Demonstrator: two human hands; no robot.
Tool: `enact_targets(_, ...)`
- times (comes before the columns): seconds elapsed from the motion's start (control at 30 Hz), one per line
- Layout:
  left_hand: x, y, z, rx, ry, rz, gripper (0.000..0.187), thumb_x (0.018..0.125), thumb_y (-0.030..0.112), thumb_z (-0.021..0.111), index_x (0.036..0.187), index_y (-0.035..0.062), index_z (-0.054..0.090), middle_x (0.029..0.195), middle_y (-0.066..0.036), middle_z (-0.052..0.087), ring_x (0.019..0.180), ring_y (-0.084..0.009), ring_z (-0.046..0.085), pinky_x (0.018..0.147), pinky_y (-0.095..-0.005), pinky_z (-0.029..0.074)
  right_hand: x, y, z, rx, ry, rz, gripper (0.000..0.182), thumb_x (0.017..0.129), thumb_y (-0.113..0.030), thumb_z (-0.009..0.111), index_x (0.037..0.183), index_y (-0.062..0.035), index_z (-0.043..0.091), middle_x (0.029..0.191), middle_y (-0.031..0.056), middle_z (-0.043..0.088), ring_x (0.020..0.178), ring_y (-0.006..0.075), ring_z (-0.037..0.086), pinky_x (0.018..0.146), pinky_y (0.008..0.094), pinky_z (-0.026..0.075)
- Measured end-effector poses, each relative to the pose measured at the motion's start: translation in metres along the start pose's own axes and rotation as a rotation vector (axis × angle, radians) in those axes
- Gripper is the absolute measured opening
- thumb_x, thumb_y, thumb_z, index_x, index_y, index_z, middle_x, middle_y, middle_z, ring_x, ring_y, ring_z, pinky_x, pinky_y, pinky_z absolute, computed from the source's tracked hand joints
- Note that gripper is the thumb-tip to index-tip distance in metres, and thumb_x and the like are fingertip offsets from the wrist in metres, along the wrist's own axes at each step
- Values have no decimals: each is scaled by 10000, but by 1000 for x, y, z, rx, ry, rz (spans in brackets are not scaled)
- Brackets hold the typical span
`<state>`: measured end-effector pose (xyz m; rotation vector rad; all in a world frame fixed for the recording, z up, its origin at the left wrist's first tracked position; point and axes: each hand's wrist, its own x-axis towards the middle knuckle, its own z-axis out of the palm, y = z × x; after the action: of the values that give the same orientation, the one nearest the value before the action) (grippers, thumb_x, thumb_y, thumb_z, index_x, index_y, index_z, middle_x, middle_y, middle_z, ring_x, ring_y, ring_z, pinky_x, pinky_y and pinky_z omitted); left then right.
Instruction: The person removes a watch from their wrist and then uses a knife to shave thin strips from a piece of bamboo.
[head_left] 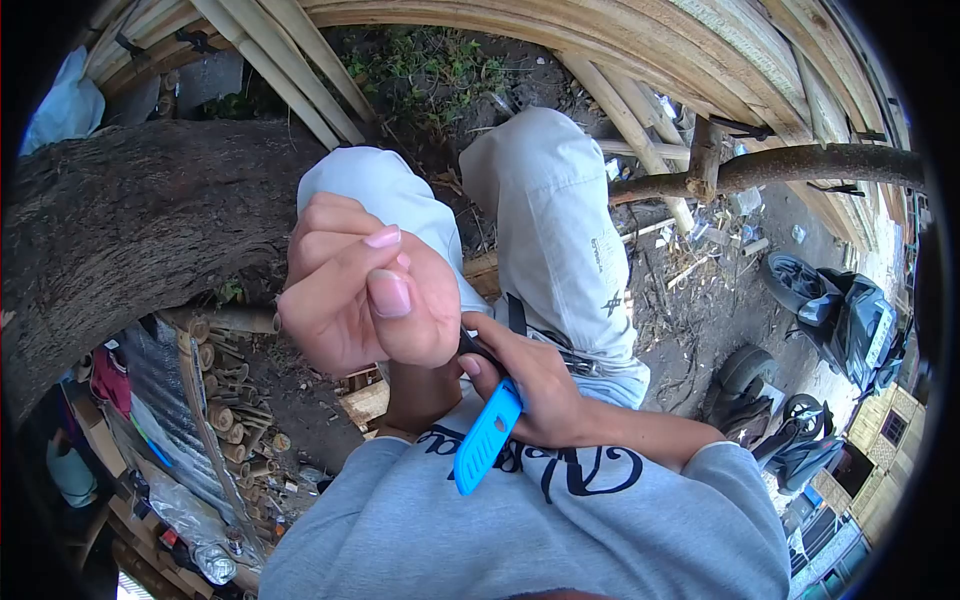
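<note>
My left hand [370,285] is raised close to the camera, palm side showing. Its fingers are curled in, with the thumb bent up beside the index finger, and nothing shows between them. Just behind and to the right, my right hand [535,385] is wrapped round a blue-handled tool [487,437]. The tool's ridged blue end, with a small hole in it, points down toward my grey shirt. A dark narrow part runs up past the right thumb toward the left wrist, and its far end is hidden behind the left hand.
Two knees in pale trousers [555,230] are in front of me. A thick tree trunk [150,225] lies at left, above stacked bamboo [232,432]. Long bamboo strips [640,40] arch across the back, with a wooden pole [830,165] below. Motorbikes [840,320] stand at right.
</note>
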<state>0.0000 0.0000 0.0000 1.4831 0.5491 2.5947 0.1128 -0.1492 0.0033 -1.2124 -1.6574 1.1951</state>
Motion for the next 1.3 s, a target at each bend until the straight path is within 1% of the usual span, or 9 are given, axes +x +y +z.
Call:
enact_targets(0.17, -3, 1, 4, -94, -44, -105, 131, 817, 49, 560, 863, -73, 545, 571, -51, 457, 470, -126, 386, 477, -293, 303, 10, -14, -17, 159, -124, 274, 525, 993, -143, 590, 1466, 16, 429, 840, 215, 644, 703, 363, 670, 646, 414, 516)
enact_targets(0.3, -6, -3, 6, -16, 8, -224, 114, 822, 46, 559, 856, -63, 548, 567, -51, 466, 470, -100, 371, 479, -288, 301, 19, -7, -20, 118, -122, 251, 510, 976, -164, 624, 1433, 10, 478, 817, 200, 646, 710, 357, 669, 647, 415, 519)
enact_targets(0.4, -3, -10, 8, 48, 156, -418, 149, 858, 82, 509, 794, -40, 566, 471, -8, 397, 414, -87, 352, 465, -238, 297, 21, 14, -8, -160, 51, -123, 573, 873, -127, 767, 1371, 50, 547, 882, 160, 689, 695, 286, 675, 642, 371, 532)
enact_targets(0.53, -4, -5, 18, 189, 152, -549, 153, 868, 92, 518, 797, -28, 582, 485, -2, 412, 425, -88, 370, 477, -234, 296, 26, 11, -10, -462, 82, -135, 551, 822, -93, 796, 1313, 57, 594, 941, 162, 698, 676, 248, 665, 572, 331, 508)
enact_targets(0.6, -4, -8, 14, 184, 165, -617, 160, 877, 100, 521, 799, -24, 584, 489, -1, 413, 433, -88, 376, 478, -236, 298, 34, 24, -13, -521, 182, -449, 503, 776, -115, 821, 1221, 50, 657, 945, 140, 709, 635, 192, 636, 511, 295, 467)
enact_targets(0.73, -12, -9, 16, 90, 191, -838, 166, 899, 111, 546, 813, -23, 595, 503, 6, 422, 444, -79, 392, 471, -229, 311, 32, 37, -18, -616, 199, -591, 457, 784, -167, 723, 1208, -3, 681, 960, 43, 684, 612, 123, 532, 533, 264, 443)
enact_targets(0.83, -25, -10, 22, 7, 184, -928, 158, 907, 106, 566, 821, -22, 600, 508, 12, 436, 445, -70, 401, 469, -218, 320, 29, 35, -33, -694, 111, -650, 435, 758, -166, 826, 1128, 18, 688, 959, 111, 708, 637, 168, 640, 505, 276, 472)
enact_targets(1.07, -41, -5, 25, -235, 146, -1355, 197, 955, 206, 523, 888, 39, 605, 554, 17, 411, 491, -111, 435, 500, -268, 367, 24, 28, -47, -631, 25, -539, 352, 785, -128, 815, 1045, 32, 637, 970, 140, 692, 730, 236, 718, 612, 314, 596)
enact_targets(1.3, -48, -3, 29, -342, 152, -1567, 197, 957, 220, 533, 879, 60, 617, 572, 22, 422, 533, -115, 455, 533, -284, 379, 15, 38, -62, -605, 31, -620, 321, 814, -151, 765, 1039, 24, 617, 1035, 149, 678, 717, 227, 711, 586, 302, 577)
